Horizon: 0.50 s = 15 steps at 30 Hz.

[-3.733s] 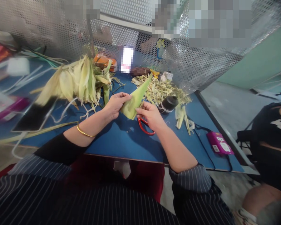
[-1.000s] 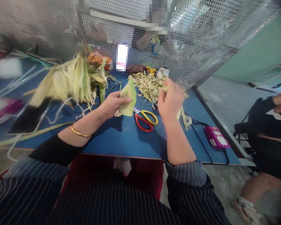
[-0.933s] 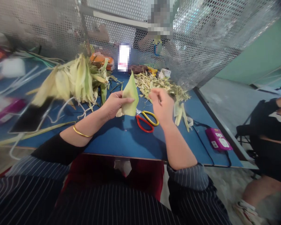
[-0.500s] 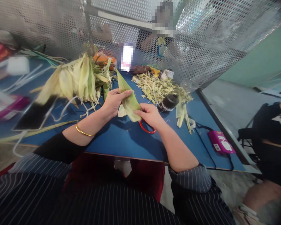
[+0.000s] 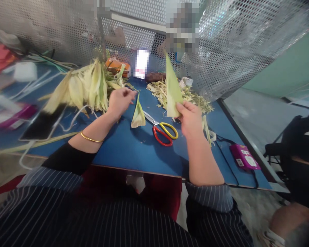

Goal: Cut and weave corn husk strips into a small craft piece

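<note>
A pale green corn husk (image 5: 173,91) points upward from my right hand (image 5: 190,115), its wide end pinched between thumb and fingers. My left hand (image 5: 121,100) is to the left with fingers loosely bent and apart, nothing visible in it. Close to its fingertips, a smaller husk piece (image 5: 138,116) lies on the blue table. Between my hands rest scissors (image 5: 159,128) with one red and one yellow handle loop. Beyond my left hand is a heap of whole husks (image 5: 84,85). A pile of shredded husk (image 5: 157,91) lies behind my right hand, partly covered by it.
On the left are a dark phone (image 5: 42,125) with a white cable and a purple packet (image 5: 22,115). A lit screen (image 5: 141,63) stands at the back before a perforated metal panel (image 5: 139,32). Another purple packet (image 5: 244,156) sits right. A seated person (image 5: 296,154) is beyond the table's right edge.
My left hand has let go of the husk and moved slightly left. My right hand has carried the husk right and up, uncovering the scissors and the smaller husk piece.
</note>
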Motion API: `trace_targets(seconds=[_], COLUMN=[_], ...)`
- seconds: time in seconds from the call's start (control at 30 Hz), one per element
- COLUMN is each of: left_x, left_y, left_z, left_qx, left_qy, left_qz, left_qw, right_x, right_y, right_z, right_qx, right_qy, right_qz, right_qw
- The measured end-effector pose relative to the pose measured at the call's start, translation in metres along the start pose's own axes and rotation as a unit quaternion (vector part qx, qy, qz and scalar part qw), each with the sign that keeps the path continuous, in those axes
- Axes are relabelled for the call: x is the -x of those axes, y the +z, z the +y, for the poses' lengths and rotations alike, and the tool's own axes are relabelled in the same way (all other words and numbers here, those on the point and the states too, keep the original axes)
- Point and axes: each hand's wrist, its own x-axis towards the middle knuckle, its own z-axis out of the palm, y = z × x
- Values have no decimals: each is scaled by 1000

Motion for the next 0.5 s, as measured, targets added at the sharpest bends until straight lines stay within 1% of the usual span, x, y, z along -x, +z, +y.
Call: trace_targets(seconds=[0.03, 0.07, 0.1, 0.17, 0.23, 0.27, 0.33, 0.4, 0.43, 0.5], left_x=[6, 14, 22, 35, 39, 38, 27, 11, 3, -10], left_y=[4, 9, 15, 24, 27, 25, 12, -8, -20, -41], left_z=[0, -1, -1, 0, 0, 1, 5, 9, 11, 16], left_qx=[-93, -159, -181, -191, -200, -198, -180, -165, -169, -203], left_qy=[35, 46, 49, 67, 68, 61, 63, 61, 58, 72], left_qz=[-50, -85, -92, -112, -130, -124, -88, -41, -7, 55], left_qw=[994, 982, 978, 973, 969, 971, 978, 984, 984, 975], right_x=[-1, -2, -2, -1, 0, 0, 1, 1, 1, 1], right_y=[0, 0, 1, 2, 4, 5, 6, 7, 7, 8], right_z=[1, 3, 4, 6, 8, 9, 10, 10, 10, 10], right_qx=[-6, -3, 6, 26, 37, 39, 41, 42, 41, 35], right_qy=[-1, 0, 2, 5, 2, 1, 2, 1, -1, -9], right_qz=[13, 17, 15, -1, -18, -24, -32, -34, -35, -33], right_qw=[1000, 1000, 1000, 1000, 999, 999, 999, 999, 999, 999])
